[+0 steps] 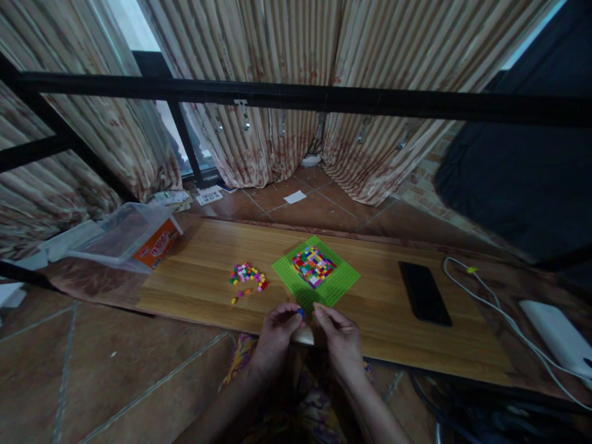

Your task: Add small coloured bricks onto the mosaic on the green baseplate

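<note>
My left hand [280, 330] pinches a small blue toy brick [300, 312] between thumb and fingertips, just off the near corner of a green baseplate [340, 285]. To its right, my right hand [340, 333] is closed in a pinch; whatever its fingertips hold is too small to make out. The baseplate lies turned like a diamond on the wooden board. Many-coloured bricks [314, 266] are packed together on it in a block. Left of the plate lies a loose pile of small coloured bricks [247, 273], with several strays in front.
A black phone [424, 293] lies on the wooden board [194, 265] at the right. Past it are a white cable [499, 308] and a white power bank [555, 336]. A clear plastic bin [124, 237] stands at the left end. A dark rail [296, 95] crosses before the curtains.
</note>
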`<move>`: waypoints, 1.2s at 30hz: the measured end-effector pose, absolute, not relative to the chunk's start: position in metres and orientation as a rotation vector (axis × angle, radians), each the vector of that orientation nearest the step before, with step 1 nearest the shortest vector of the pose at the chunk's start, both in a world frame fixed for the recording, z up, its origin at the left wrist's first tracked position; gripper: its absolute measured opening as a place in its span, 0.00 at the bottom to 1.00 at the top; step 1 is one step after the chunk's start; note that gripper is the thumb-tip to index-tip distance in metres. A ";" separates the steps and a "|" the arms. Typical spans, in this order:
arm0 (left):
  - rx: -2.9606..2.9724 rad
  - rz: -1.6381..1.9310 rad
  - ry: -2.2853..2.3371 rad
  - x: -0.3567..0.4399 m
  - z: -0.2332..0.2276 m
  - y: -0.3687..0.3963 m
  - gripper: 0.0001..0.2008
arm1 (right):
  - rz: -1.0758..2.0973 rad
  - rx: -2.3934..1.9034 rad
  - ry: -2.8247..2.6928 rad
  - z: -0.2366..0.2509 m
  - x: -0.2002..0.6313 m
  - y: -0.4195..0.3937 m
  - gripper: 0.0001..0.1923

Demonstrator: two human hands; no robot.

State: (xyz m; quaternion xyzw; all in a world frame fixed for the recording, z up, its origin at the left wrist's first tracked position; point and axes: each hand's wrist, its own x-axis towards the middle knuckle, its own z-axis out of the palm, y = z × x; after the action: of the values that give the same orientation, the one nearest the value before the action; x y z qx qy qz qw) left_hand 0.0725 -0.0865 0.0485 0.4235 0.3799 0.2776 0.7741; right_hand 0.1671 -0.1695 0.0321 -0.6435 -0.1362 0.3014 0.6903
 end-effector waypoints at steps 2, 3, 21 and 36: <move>0.954 0.592 0.859 0.071 0.044 -0.083 0.12 | 0.540 -1.540 -0.418 0.033 0.180 -0.167 0.14; 0.978 0.586 0.866 0.070 0.043 -0.081 0.11 | 0.477 -1.580 -0.492 0.035 0.187 -0.165 0.14; 1.009 0.473 0.821 0.062 0.030 -0.062 0.09 | -0.182 -1.996 -1.274 0.045 0.228 -0.119 0.13; 1.016 0.428 0.865 0.062 0.031 -0.061 0.07 | -0.188 -2.029 -1.205 0.034 0.231 -0.115 0.08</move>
State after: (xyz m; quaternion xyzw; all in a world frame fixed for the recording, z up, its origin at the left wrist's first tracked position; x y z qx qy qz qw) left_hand 0.0618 -0.0611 0.0308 0.4676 0.3981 0.1968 0.7643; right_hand 0.2305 -0.1147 0.0338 -0.7936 -0.4714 -0.0734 0.3777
